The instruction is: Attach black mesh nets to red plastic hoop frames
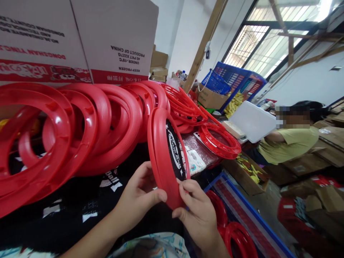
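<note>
Between my hands stands a red ring disc (162,154), tilted nearly edge-on, with black printed fabric (175,152) showing inside its rim. My left hand (142,199) holds its lower left side, the thumb along the rim and the fingers behind, partly hidden. At the lower right edge, my right hand (197,211) pinches the ring where rim and fabric meet. Many loose red rings (123,118) lean in a row to the left of the disc. Under my forearms lies black fabric (107,208) with white printing.
A printed carton (120,39) stands behind the rings. Thin red hoops (220,143) lie to the right. A blue-edged crate (249,211) with red rings sits at lower right. Farther off are a blue basket (242,80) and a person in a yellow shirt (290,143).
</note>
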